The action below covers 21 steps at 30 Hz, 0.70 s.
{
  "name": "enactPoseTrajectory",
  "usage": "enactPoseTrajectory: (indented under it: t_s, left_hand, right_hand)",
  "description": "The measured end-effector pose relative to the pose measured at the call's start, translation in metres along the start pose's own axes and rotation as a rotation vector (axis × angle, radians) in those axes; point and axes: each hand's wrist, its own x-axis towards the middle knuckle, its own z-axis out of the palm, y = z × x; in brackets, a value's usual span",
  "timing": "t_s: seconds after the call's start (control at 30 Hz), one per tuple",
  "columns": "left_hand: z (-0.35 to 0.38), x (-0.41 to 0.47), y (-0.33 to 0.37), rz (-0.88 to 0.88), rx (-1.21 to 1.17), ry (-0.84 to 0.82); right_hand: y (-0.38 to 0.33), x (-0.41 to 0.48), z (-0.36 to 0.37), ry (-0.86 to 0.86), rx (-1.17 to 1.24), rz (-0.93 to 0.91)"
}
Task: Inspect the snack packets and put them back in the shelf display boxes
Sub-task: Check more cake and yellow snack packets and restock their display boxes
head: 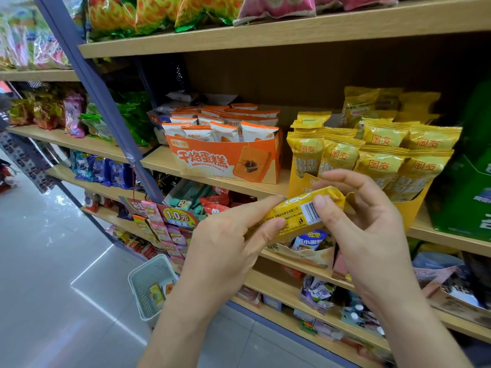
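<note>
The yellow packet (pixel 300 213) is thin, glossy plastic film, crinkled at its crimped end, and the standing packets (pixel 380 166) at one o'clock from it have the same shine. At ten o'clock, the orange display box (pixel 228 160) looks like smooth printed cardboard, and the shelf board (pixel 159 160) beneath it is matt, pale wood-grain. At seven o'clock the floor (pixel 53 248) is polished tile reflecting light, and a dull pale plastic basket (pixel 148 277) stands on it.

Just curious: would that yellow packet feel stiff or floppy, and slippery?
Likely light: the left hand and right hand hold the yellow packet by fingertips. It spans between them without sagging, so probably firm. Its glossy film may be slippery.
</note>
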Motion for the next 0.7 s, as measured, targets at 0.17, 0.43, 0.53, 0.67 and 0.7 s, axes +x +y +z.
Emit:
enactPoseTrajectory:
  t_s: [0.17, 0.43, 0.53, 0.67, 0.7]
  left_hand:
    - [0.011, 0.0, 0.002, 0.039, -0.172, 0.124]
    - [0.017, 0.001, 0.01, -0.093, -0.353, -0.023]
    - [0.02, 0.002, 0.012, -0.079, -0.356, -0.041]
    - [0.026, 0.001, 0.015, -0.042, -0.358, 0.011]
    - [0.028, 0.0, 0.015, -0.032, -0.338, 0.034]
  right_hand:
    - [-0.002, 0.0, 0.004, 0.02, 0.08, 0.038]
    - [-0.006, -0.005, 0.012, -0.01, 0.109, 0.043]
    - [-0.01, -0.005, 0.012, -0.017, 0.085, 0.043]
    - [-0.013, -0.003, 0.009, 0.011, 0.014, -0.001]
    - [-0.013, -0.003, 0.009, 0.015, -0.006, -0.017]
